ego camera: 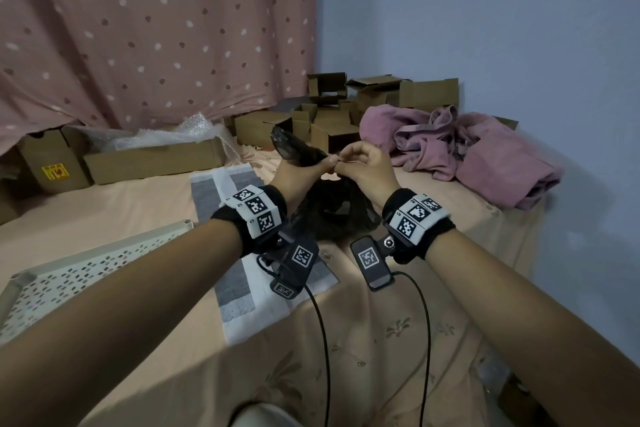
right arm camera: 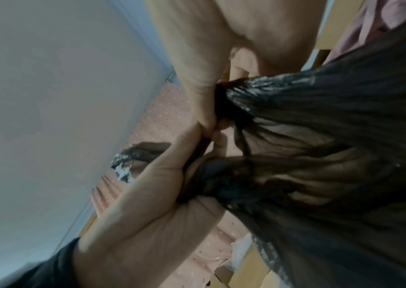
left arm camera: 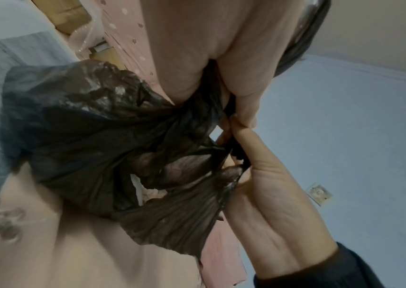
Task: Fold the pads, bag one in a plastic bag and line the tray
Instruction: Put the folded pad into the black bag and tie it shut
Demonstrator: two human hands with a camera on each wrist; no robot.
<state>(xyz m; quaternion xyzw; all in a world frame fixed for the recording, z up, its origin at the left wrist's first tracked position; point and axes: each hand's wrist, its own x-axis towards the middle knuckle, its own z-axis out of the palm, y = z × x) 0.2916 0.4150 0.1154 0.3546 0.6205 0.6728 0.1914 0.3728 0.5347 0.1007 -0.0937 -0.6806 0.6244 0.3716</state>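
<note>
At the lower edge of the head view, two forearms with tagged wristbands are seen reaching up toward frame centre. Just beyond them, the left hand (ego camera: 304, 172) and the right hand (ego camera: 367, 166) are brought together, fingertips touching, each pinching a gathered bit of the black plastic bag (ego camera: 332, 211) at its mouth. Neither hand is spread; both are narrowed to a pinch on film.

The bag is held off the bed (ego camera: 398, 322), hanging below the hands in mid-frame, its long axis roughly vertical, mouth up toward the pinch, body down. One loose flap is seen sticking up and left past the left hand. Whether a pad is inside cannot be told; only a pale patch is glimpsed through a gap in the left wrist view.

Step judged: the bagging step, with the mouth being worked open or its handles being gathered. Which of the two cannot be told. The next move is judged to call for a clean separation of the thin layers, or a tie, without tearing.

Left of the hands, a grey-and-white checked pad (ego camera: 235, 291) is laid flat, its long axis running from lower centre toward upper centre. At lower left, the perforated tray (ego camera: 86, 267) is seen unlined.

Farther back: cardboard boxes (ego camera: 156, 159), bubble wrap, a heap of pink cloth (ego camera: 460, 156), a spotted curtain.
</note>
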